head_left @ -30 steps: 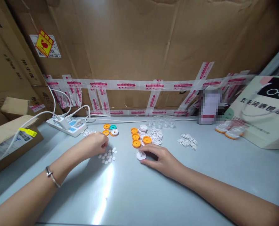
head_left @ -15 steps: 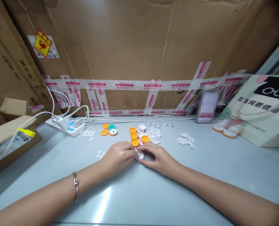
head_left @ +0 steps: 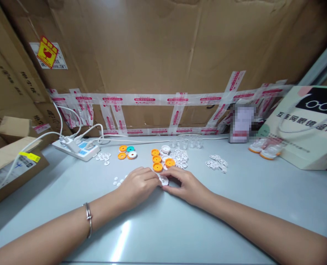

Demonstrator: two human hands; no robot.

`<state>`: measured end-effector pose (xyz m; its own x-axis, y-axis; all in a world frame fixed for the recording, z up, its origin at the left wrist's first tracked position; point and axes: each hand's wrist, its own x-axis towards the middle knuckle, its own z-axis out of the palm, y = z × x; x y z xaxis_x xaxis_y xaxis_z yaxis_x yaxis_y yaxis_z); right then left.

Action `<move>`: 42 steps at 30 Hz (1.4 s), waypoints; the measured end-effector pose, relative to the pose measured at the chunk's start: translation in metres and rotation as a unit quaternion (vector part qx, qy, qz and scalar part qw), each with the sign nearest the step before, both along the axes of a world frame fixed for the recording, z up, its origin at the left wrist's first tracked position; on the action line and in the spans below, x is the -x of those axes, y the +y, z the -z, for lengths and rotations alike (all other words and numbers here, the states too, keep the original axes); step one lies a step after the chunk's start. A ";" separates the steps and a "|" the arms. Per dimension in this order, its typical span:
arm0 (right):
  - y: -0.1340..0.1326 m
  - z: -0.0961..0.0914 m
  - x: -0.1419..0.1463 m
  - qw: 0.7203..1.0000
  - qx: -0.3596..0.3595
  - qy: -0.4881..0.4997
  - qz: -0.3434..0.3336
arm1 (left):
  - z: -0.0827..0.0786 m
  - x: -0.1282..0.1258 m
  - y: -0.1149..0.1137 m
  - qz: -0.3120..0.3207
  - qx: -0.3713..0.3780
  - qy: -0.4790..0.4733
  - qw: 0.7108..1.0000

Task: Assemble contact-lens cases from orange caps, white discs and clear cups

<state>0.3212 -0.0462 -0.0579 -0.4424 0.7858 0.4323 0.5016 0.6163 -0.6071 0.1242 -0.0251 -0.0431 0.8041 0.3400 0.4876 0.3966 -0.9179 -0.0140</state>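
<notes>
My left hand [head_left: 139, 184] and my right hand [head_left: 185, 185] meet at a small white round cap [head_left: 164, 180] lying on the grey table [head_left: 235, 198]. The fingertips of both hands pinch at the cap; what the left fingertips hold against it is too small to see. Just behind the cap lie several orange and white caps [head_left: 161, 159]. Small white discs [head_left: 118, 181] are scattered to the left of my left hand. A metal bracelet [head_left: 88, 220] circles my left wrist.
Further caps in orange, teal and white [head_left: 127, 152] and a white power strip [head_left: 77, 148] with cables lie at the back left. Piles of white flat parts [head_left: 216, 164] and clear cups [head_left: 185, 142] sit behind. Cardboard boxes [head_left: 6, 165] at left, a white box [head_left: 309, 129] at right.
My left hand left the pile of small white discs and moved right to join my right hand at the white cap. In the last half second both hands stayed almost still.
</notes>
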 end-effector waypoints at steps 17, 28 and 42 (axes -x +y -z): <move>0.000 0.000 -0.001 1.000 0.018 0.005 0.002 | -0.017 0.011 0.008 0.019 0.051 -0.037 0.998; -0.001 -0.001 0.000 0.999 0.040 0.013 -0.005 | -0.031 0.025 0.005 -0.025 0.180 0.080 0.980; 0.000 0.001 -0.001 1.000 0.026 0.004 0.002 | -0.028 0.016 0.002 -0.016 0.218 0.099 0.971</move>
<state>0.3223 -0.0459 -0.0588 -0.4360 0.8089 0.3944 0.4994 0.5821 -0.6417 0.1079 -0.0231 -0.0150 0.8534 0.5052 0.1285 0.4539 -0.8413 0.2936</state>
